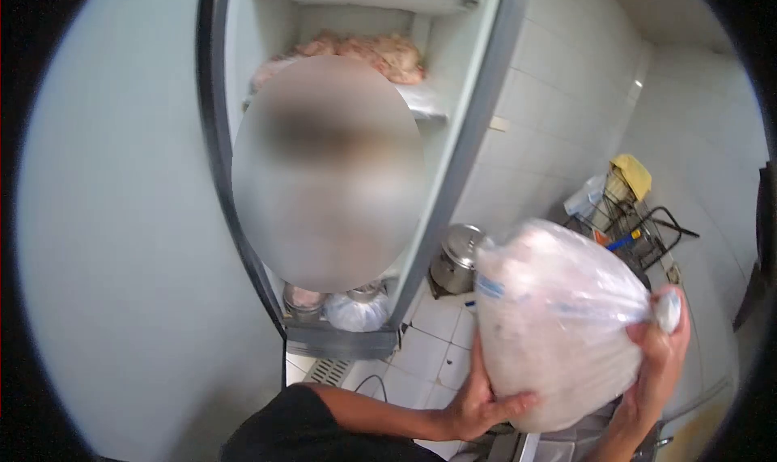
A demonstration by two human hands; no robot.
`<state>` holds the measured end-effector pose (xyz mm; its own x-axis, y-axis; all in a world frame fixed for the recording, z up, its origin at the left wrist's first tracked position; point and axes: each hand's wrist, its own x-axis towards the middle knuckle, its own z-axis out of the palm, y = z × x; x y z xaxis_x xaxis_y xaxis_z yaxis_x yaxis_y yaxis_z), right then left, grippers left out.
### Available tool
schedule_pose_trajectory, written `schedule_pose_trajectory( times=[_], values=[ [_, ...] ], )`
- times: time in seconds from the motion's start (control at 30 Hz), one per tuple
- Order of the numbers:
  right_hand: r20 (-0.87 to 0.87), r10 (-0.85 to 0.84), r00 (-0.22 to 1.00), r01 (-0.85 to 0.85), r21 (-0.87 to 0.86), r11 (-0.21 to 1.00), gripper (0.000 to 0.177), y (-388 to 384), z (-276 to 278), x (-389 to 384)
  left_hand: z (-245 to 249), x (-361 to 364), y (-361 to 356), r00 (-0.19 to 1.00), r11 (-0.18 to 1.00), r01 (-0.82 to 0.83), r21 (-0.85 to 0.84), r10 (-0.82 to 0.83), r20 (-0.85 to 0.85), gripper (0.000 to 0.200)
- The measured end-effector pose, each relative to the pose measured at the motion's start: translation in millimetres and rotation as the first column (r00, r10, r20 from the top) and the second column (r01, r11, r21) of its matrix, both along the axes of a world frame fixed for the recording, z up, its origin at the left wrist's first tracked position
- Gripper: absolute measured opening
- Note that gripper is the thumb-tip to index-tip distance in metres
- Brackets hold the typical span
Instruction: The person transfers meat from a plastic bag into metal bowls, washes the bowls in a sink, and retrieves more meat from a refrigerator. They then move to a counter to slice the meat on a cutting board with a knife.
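A large, full plastic bag [558, 324] of pale contents is held up in front of me, to the right of the open fridge. What fills it cannot be made out through the cloudy plastic. My left hand [486, 405] supports its lower left side, thumb across the front and fingers along the edge. At the bag's gathered neck, my right hand [660, 340] grips the twisted end, which pokes out above the fist.
The upright fridge [465, 162] stands open, its door [121, 219] swung left. Raw meat [364, 53] lies on a shelf; a tied bag [356, 312] sits at the bottom. A blurred oval covers the middle. A lidded pot [457, 259] and wire cart [639, 227] stand behind.
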<state>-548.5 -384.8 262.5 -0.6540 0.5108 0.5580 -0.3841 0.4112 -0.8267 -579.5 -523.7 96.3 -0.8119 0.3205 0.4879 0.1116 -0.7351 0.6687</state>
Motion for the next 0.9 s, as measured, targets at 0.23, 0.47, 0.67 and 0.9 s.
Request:
schedule_pose_trajectory(
  times=[0.23, 0.47, 0.67, 0.9],
  values=[
    [-0.158, 0.543, 0.825, -0.545, 0.036, 0.838, 0.038, -112, 61, -117, 64, -77, -101, 0.89, 0.892, -0.445, 0.083, 0.451, -0.069, 0.086],
    [-0.068, 0.662, 0.747, -0.607, 0.338, 0.719, 0.051, -191, 169, -288, 160, -221, -165, 0.725, 0.733, -0.647, 0.212, 0.677, -0.126, 0.071],
    [-0.112, 0.54, 0.834, -0.458, 0.405, 0.792, 0.063, -202, 180, -258, 180, -356, -178, 0.349, 0.297, -0.916, -0.27, 0.922, -0.168, 0.084],
    [-0.015, 0.41, 0.912, -0.378, 0.36, 0.853, 0.039, -82, 59, -197, 127, -376, -152, 0.119, -0.367, -0.872, -0.323, 0.482, -0.868, 0.081]
  ],
)
